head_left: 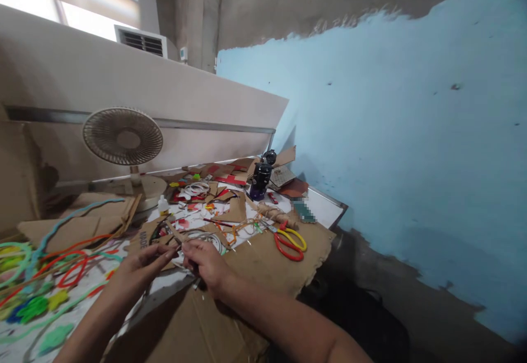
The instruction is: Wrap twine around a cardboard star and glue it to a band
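Over the cluttered table, my two hands meet at a thin light-brown strip that looks like cardboard. My left hand is closed, its thumb and fingertips pinching at the lower left of the strip. Beside it, my right hand grips the strip's lower end between thumb and curled fingers. The fingers hide that end. Just behind the hands lies a coil of white cord. Scissors with red and yellow handles rest on a cardboard sheet to the right of my right hand.
A desk fan stands at the back left, near a small glue bottle. Colourful pipe cleaners and felt flowers cover the left side. A black device, a twine roll and cardboard scraps lie toward the back.
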Demonstrator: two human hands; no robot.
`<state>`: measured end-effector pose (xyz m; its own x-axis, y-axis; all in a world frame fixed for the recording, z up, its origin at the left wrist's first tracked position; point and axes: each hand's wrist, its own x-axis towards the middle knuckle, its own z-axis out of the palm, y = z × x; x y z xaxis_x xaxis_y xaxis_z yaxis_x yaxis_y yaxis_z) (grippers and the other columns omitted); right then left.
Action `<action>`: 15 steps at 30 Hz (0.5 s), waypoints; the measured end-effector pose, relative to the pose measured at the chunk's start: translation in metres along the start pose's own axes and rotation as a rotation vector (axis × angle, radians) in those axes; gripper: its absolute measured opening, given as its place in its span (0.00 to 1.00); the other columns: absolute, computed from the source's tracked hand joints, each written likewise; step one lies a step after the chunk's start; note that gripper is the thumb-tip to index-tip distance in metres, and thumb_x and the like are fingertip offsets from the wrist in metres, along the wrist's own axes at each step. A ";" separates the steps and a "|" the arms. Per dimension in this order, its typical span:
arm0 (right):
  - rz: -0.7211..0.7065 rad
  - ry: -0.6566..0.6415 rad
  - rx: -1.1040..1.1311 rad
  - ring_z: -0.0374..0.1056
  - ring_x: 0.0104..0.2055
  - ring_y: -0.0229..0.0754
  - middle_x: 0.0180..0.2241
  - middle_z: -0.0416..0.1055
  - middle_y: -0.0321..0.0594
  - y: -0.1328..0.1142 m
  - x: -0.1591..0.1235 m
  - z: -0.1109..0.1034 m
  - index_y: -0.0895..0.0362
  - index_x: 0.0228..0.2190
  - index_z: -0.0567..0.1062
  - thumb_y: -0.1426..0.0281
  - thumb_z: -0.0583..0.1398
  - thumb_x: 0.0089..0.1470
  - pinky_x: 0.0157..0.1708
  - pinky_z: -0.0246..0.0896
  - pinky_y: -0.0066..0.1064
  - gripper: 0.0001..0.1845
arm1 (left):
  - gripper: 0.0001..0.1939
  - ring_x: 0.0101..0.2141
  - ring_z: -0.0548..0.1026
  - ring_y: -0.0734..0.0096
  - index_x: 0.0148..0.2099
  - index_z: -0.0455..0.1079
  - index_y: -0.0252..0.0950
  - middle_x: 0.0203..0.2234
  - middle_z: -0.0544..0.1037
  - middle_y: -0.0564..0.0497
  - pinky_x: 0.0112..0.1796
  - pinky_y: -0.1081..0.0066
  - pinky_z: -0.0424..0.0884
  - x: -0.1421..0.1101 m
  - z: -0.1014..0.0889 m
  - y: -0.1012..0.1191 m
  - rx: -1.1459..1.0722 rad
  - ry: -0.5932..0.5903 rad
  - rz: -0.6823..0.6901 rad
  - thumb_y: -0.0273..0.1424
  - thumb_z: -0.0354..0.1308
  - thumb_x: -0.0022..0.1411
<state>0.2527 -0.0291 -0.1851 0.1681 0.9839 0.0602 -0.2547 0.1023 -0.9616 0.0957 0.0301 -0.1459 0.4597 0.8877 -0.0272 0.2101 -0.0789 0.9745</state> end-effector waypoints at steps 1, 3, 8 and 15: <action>-0.008 0.010 0.003 0.50 0.23 0.37 0.19 0.60 0.29 0.001 0.001 0.000 0.53 0.24 0.71 0.40 0.69 0.47 0.25 0.44 0.31 0.30 | 0.30 0.17 0.53 0.77 0.33 0.82 0.37 0.15 0.68 0.57 0.20 0.75 0.46 -0.002 0.000 0.001 -0.002 0.003 0.003 0.60 0.73 0.43; -0.020 0.020 0.003 0.50 0.23 0.36 0.19 0.61 0.29 0.003 0.001 0.000 0.53 0.24 0.72 0.40 0.69 0.47 0.25 0.44 0.31 0.30 | 0.30 0.17 0.53 0.78 0.33 0.81 0.37 0.14 0.66 0.58 0.20 0.76 0.46 -0.004 0.001 0.001 -0.003 -0.005 0.002 0.59 0.73 0.43; -0.057 0.019 0.024 0.50 0.23 0.36 0.20 0.60 0.30 0.003 -0.001 0.000 0.53 0.22 0.72 0.41 0.70 0.47 0.25 0.43 0.30 0.29 | 0.29 0.21 0.68 0.70 0.30 0.80 0.38 0.21 0.78 0.52 0.21 0.75 0.60 0.000 0.005 -0.002 -0.026 0.006 0.059 0.59 0.73 0.41; -0.060 -0.002 0.058 0.46 0.22 0.35 0.19 0.56 0.28 -0.003 -0.001 0.000 0.53 0.23 0.74 0.41 0.70 0.46 0.24 0.39 0.30 0.28 | 0.28 0.19 0.65 0.71 0.31 0.81 0.39 0.19 0.76 0.53 0.19 0.74 0.59 0.001 0.003 -0.003 0.014 -0.019 0.029 0.59 0.72 0.44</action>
<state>0.2531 -0.0303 -0.1823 0.1824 0.9761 0.1181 -0.2993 0.1695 -0.9390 0.0982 0.0293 -0.1497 0.4820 0.8762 -0.0033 0.2085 -0.1110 0.9717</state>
